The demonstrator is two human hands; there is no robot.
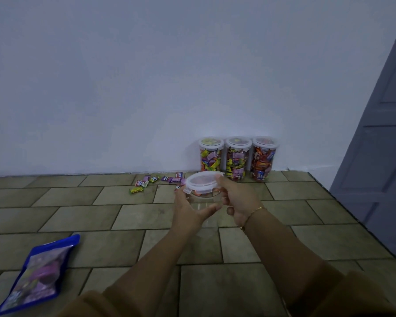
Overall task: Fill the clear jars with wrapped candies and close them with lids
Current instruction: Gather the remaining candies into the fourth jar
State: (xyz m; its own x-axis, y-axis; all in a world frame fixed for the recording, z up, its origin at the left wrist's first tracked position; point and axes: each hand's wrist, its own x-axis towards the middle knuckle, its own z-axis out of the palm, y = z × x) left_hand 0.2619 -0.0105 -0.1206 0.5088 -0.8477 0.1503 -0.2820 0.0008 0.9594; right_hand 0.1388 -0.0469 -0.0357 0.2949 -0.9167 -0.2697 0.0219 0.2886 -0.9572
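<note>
Being held up off the tiled floor (pixel 238 243), an empty-looking clear jar (pixel 204 203) is being gripped by the left hand (pixel 188 209), probably to steady it, while its clip lid (pixel 202 182) is being pinched by the right hand (pixel 236 197). Three filled jars (pixel 237 156) are being kept at 1 o'clock, loose candies (pixel 157 180) at 11.

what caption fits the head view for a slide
Both hands hold a lidded clear jar before three filled jars.

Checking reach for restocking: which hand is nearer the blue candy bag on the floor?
Left. The left hand grips the clear jar on the side toward the blue candy bag; the right hand, holding the lid, sits beyond it.
</note>
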